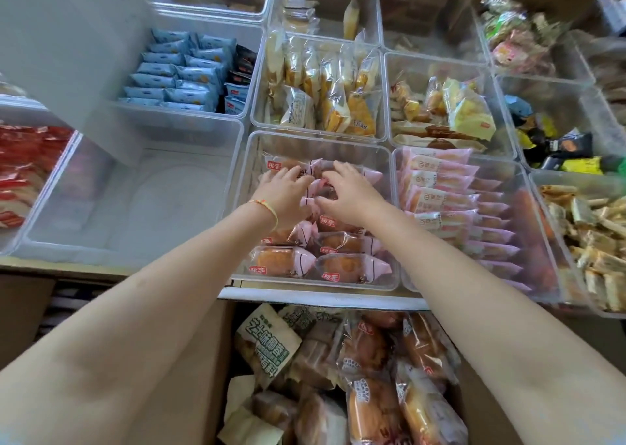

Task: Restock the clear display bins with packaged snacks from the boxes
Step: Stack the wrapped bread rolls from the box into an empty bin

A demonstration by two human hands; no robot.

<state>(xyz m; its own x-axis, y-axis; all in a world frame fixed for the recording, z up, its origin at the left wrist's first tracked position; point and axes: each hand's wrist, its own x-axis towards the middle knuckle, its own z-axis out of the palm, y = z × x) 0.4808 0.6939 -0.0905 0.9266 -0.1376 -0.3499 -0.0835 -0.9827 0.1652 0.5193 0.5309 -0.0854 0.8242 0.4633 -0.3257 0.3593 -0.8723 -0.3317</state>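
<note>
Both hands are reaching into the clear bin (244,173) at frame centre: the left hand (284,192) and right hand (345,194) are each resting curled fingers on pink-wrapped cakes (352,266); a firm grip I cannot tell.

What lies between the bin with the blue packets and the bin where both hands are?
In the head view, an almost empty clear bin lies between the blue-packet bin and the pink-wrapped cake bin, where the left hand and right hand rest on packets.
</note>
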